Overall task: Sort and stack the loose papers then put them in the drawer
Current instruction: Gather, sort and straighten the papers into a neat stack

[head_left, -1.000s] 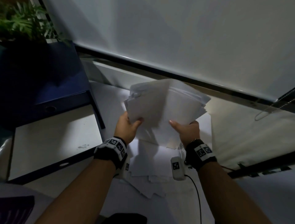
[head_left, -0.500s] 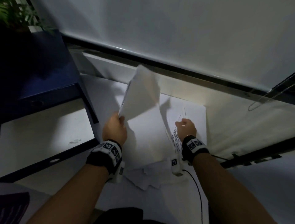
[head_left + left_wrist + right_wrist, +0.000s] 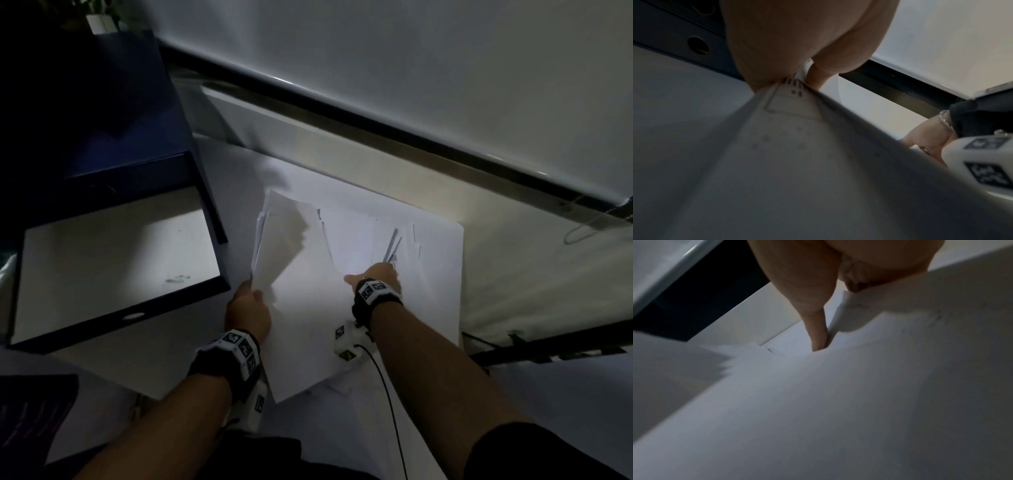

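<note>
Head view | left hand (image 3: 248, 308) fingers (image 3: 816, 78) pinch stack (image 3: 281, 236), now lowered | right hand (image 3: 376, 274) fingers (image 3: 818, 331): cannot tell

Both bare forearms reach forward, and each wrist wears a black strap with white marker blocks (image 3: 236, 349). The left hand (image 3: 247, 308) is turned thumb-up and pinches the near edge of a tilted-up bundle of white paper sheets (image 3: 281, 240) between its thumb and curled fingers. The right hand (image 3: 376, 274) lies further forward, palm down, with its thumb stretched straight. Its other fingers curl at a sheet's edge, and whether they grip it cannot be told.
</note>
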`<action>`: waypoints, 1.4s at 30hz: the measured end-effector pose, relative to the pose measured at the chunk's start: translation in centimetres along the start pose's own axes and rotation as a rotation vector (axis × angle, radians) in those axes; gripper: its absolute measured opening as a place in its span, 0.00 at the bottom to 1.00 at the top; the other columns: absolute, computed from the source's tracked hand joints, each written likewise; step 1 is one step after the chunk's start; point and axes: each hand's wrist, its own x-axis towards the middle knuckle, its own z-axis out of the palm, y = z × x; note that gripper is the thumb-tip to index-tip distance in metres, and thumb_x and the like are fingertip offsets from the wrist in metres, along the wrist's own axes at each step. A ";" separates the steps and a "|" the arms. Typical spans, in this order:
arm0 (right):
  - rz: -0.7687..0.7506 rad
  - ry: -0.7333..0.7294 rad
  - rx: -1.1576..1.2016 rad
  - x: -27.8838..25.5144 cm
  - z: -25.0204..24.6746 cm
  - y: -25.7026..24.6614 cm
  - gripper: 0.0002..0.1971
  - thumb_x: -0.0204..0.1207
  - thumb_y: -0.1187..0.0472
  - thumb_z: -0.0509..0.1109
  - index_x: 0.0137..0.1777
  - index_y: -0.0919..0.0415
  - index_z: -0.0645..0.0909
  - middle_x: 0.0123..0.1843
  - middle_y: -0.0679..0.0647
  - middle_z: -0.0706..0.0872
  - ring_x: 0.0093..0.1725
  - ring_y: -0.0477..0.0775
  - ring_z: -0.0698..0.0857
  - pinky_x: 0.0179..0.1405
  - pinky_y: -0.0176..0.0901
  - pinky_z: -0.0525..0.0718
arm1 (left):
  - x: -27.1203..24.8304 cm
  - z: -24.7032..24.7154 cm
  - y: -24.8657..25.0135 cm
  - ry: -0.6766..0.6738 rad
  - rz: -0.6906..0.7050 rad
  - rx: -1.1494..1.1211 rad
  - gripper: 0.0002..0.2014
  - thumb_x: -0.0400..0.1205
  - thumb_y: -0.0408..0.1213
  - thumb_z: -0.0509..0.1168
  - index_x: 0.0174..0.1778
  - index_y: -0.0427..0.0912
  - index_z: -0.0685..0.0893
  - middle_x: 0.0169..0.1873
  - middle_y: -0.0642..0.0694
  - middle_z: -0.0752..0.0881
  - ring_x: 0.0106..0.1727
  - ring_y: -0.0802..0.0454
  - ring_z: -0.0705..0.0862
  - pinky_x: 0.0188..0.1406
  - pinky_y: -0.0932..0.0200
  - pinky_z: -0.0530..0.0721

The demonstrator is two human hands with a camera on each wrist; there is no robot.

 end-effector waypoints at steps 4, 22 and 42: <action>0.009 0.102 0.231 -0.3 -0.1 -0.2 0.27 0.74 0.58 0.76 0.69 0.70 0.74 0.68 0.62 0.81 0.65 0.62 0.82 0.60 0.47 0.80 | 0.7 -0.2 -0.2 -0.018 0.006 0.005 0.21 0.88 0.32 0.55 0.78 0.34 0.71 0.70 0.30 0.78 0.70 0.33 0.77 0.68 0.54 0.72; -0.662 0.849 0.261 -7.7 -17.0 -2.2 0.10 0.78 0.57 0.68 0.45 0.64 0.86 0.37 0.54 0.81 0.36 0.53 0.77 0.30 0.33 0.68 | 2.7 1.0 0.5 -0.062 -0.039 -0.061 0.24 0.86 0.39 0.58 0.79 0.40 0.69 0.75 0.35 0.74 0.74 0.36 0.74 0.76 0.51 0.70; -0.394 0.064 -0.241 1.8 2.2 2.2 0.32 0.80 0.50 0.65 0.81 0.61 0.63 0.76 0.65 0.71 0.75 0.65 0.71 0.75 0.53 0.71 | 2.0 1.8 1.1 -0.076 -0.048 -0.055 0.32 0.82 0.39 0.66 0.81 0.40 0.62 0.75 0.37 0.73 0.73 0.37 0.74 0.74 0.50 0.72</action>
